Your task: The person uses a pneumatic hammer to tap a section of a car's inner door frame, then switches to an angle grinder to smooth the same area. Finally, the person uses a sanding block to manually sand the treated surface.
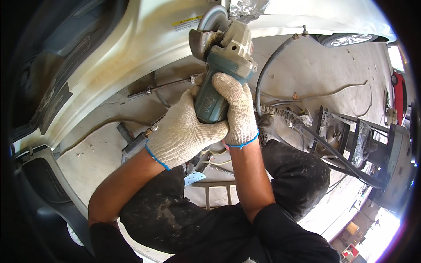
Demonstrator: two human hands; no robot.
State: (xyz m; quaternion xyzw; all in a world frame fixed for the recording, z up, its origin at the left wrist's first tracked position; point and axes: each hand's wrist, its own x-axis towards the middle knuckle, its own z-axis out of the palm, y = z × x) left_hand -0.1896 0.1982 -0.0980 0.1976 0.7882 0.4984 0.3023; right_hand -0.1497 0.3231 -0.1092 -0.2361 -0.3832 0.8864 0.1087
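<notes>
Teal-bodied, the grinder sits in both your gloved hands at the centre of the view, its disc up at the far end, meeting or just short of the pale car sill; contact itself is too close to call. Your left hand is wrapped around the near end of the body from the left, fingers clenched on it. Your right hand grasps the same body from the right, a little farther up, thumb over the top. The two gloves touch each other.

To do this well, keep both grips firm and your wrists straight behind the tool, so a kick goes into your arms rather than twisting the disc. Hold the guard between the disc and yourself. Let the disc's edge work at a shallow tilt, with light pressure; leaning on it will likely gouge the panel. Mind the grey hose curving just right of the grinder, and the thin rod lying under the sill to the left: keep the disc away from both.

Your knees in dark, dusty trousers are below the tool. Farther right stands a metal cart on the concrete floor.
</notes>
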